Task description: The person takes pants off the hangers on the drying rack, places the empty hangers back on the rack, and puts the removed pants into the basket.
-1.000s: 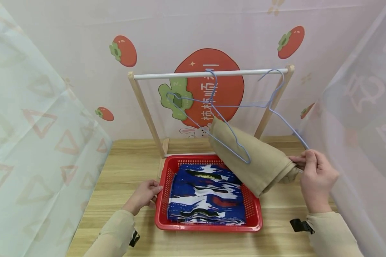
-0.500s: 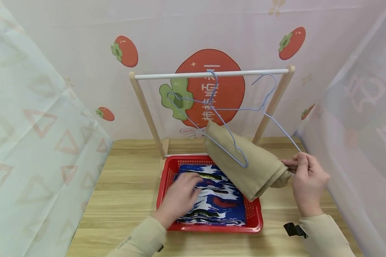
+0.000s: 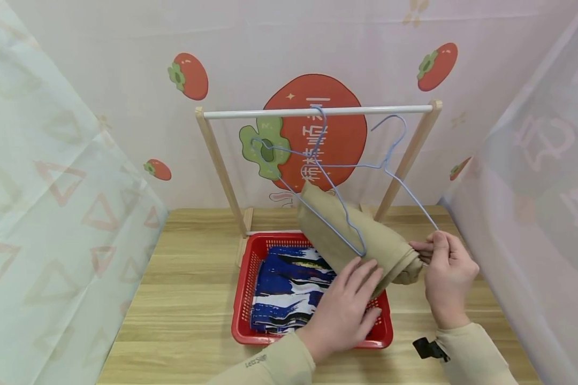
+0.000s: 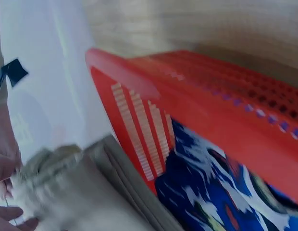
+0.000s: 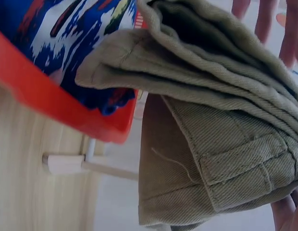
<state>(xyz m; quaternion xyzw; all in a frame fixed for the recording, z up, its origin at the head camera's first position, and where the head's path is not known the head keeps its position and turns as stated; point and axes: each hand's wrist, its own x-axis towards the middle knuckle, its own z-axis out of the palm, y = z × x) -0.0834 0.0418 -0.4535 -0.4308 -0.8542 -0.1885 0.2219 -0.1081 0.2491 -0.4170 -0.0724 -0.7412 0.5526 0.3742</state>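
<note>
Folded khaki trousers [image 3: 351,230] hang over a blue wire hanger [image 3: 411,195], slanting above the basket. My right hand [image 3: 449,275] pinches this hanger's right end beside the trousers. With fingers extended, my left hand [image 3: 344,310] reaches over the basket to the trousers' lower edge; whether it touches them I cannot tell. A second blue hanger [image 3: 324,128] hangs from the rail, its lower end in front of the trousers. In the right wrist view a belt loop [image 5: 245,161] shows on the trousers. Blue, white and red patterned cloth [image 3: 286,294] lies folded in the red basket [image 3: 239,321].
Behind the basket stands a rack with a white rail [image 3: 260,113] and wooden legs [image 3: 220,171]. It all rests on a wooden table [image 3: 173,299]. Printed sheets [image 3: 62,176] enclose the sides and back.
My left hand has left the basket's left rim and crossed right to the trousers. My right hand has drawn the hanger and trousers leftward and slightly down, with the hook farther below the rail.
</note>
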